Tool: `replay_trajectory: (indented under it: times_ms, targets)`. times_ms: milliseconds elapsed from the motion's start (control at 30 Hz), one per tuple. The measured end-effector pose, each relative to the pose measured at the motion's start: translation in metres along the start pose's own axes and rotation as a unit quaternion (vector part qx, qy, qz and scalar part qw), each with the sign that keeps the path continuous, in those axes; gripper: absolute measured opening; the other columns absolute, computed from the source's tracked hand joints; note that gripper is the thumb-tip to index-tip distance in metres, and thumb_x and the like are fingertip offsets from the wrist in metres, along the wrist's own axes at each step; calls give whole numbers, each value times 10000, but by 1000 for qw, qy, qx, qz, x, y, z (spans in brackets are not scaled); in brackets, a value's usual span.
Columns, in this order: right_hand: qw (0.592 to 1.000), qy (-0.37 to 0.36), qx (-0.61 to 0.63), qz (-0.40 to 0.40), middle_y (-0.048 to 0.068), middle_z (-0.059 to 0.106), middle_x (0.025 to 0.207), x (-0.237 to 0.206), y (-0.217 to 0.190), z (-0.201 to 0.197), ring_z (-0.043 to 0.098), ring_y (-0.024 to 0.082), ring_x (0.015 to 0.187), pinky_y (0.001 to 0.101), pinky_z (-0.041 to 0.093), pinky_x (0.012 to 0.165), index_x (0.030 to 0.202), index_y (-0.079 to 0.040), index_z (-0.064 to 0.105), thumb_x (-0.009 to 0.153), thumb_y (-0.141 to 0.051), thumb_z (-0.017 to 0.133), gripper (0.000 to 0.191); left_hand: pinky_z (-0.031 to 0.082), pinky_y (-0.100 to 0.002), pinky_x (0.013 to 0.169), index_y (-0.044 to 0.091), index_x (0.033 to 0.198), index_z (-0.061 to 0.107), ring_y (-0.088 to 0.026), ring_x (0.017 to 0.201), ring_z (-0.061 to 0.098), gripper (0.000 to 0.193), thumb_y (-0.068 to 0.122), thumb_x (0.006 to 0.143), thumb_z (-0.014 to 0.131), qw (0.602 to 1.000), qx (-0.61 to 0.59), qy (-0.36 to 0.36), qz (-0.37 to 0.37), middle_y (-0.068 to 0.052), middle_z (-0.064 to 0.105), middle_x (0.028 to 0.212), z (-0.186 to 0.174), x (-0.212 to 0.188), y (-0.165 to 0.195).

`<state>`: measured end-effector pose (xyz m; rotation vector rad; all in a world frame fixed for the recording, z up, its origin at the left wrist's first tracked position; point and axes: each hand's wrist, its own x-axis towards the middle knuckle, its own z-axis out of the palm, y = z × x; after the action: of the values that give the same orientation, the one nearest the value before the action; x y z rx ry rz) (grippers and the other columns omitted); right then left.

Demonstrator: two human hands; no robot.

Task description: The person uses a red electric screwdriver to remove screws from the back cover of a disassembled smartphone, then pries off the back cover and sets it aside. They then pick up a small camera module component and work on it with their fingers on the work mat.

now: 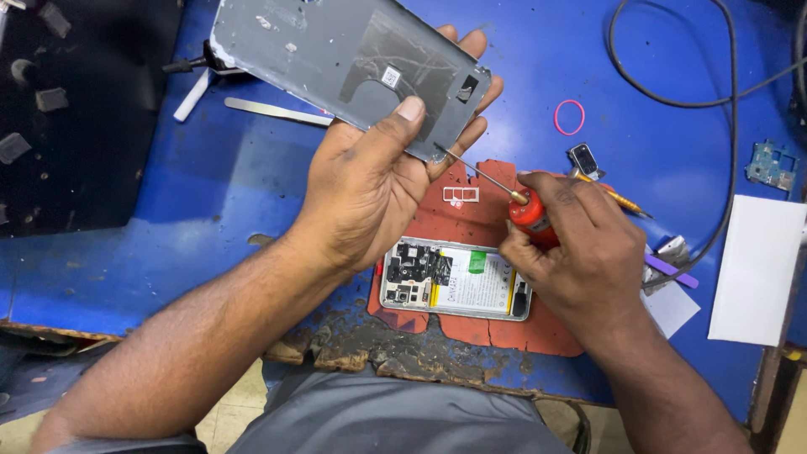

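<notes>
A grey phone back cover [349, 63] is held up tilted, inner side facing up, with glue residue along its edges. A red-handled screwdriver [508, 192] points its thin tip at the cover's lower corner.

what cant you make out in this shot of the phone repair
Head view only:
- Back cover: top edge cut off by the frame; left hand hides its lower corner.
- Screwdriver: handle mostly buried in the right hand.
- Open phone: right end behind that hand; parts too small.
</notes>
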<state>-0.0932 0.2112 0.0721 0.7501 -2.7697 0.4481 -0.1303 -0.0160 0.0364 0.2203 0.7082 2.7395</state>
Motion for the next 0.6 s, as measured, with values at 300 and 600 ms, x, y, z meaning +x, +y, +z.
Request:
replay_trajectory:
  times_ms: [300, 600]
  targets:
    - [1000, -3, -11, -9, 131, 674, 997, 1, -2, 0, 677, 302, 869, 413, 559, 778, 1190, -18, 681, 770, -43, 804, 439, 412, -438, 1318, 35, 1665, 209, -342, 1575, 416, 552, 147, 1162, 407, 1000, 14, 0, 6, -166, 311, 1735, 0, 0, -1]
    - [1000, -5, -10, -9, 129, 678, 1002, 1, -1, 0, 679, 303, 875, 416, 560, 788, 1193, -14, 681, 772, -50, 807, 441, 410, -427, 1316, 42, 1670, 210, -325, 1580, 412, 567, 174, 1163, 427, 1000, 13, 0, 6, -153, 317, 1734, -1, 2, 0]
